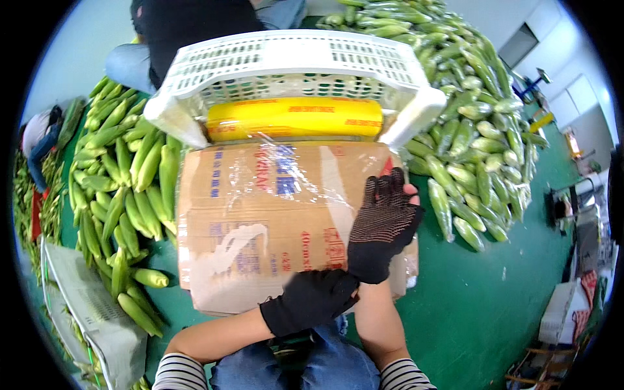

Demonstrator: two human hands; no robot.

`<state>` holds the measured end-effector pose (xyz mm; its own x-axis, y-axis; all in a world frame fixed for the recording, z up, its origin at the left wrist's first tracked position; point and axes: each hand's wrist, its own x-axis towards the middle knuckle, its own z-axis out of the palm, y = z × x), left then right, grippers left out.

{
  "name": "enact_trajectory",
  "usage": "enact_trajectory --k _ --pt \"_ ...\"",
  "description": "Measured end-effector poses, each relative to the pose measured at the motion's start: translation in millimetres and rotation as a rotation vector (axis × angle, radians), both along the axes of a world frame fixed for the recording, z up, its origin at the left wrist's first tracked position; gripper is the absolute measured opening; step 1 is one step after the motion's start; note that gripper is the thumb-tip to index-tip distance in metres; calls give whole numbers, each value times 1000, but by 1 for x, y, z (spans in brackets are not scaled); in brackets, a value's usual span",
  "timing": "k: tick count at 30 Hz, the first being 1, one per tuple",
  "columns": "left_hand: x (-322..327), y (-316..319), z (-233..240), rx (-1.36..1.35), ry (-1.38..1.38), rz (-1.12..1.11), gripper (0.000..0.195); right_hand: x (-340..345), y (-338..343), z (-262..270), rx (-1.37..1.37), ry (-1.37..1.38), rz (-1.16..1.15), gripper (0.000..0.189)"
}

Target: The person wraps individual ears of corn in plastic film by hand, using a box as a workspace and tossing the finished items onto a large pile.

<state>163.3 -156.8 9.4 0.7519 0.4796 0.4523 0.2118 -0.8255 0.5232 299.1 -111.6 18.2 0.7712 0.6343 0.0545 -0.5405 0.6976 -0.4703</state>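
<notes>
My right hand (386, 217), in a black knit glove with a gripping pattern on its palm, is turned palm up above the right part of a flattened cardboard box (273, 214). Its fingers are stretched out, and a bare thumb tip shows. Below it, my left hand (314, 300), gloved in black too, is closed on the cuff of the right glove (358, 279) at the wrist. Clear film lies over the upper cardboard. It comes from a yellow roll of plastic wrap (295, 118), set inside a white plastic crate (297, 51) lying on its side.
To the left lies a heap of unwrapped corn ears in green husks (122, 180). Film-wrapped corn ears (470, 122) are piled at the right. A grey-white sack (105, 302) stands at lower left. Another person (195, 39) sits behind the crate; one more (41, 139) bends at far left.
</notes>
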Motion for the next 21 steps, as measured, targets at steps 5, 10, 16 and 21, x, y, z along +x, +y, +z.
enact_trajectory --k 5,10,16,21 --pt "-10 17 10 -130 61 249 36 -11 5 -14 -124 -85 -2 20" --pt "-5 14 7 -72 170 181 31 -4 0 -17 -79 -120 12 20" --pt "7 4 9 -254 81 -198 24 16 -7 -21 -119 -56 90 40" --pt "-15 17 -18 -1 97 -156 24 18 -24 -32 -534 -1115 8 86"
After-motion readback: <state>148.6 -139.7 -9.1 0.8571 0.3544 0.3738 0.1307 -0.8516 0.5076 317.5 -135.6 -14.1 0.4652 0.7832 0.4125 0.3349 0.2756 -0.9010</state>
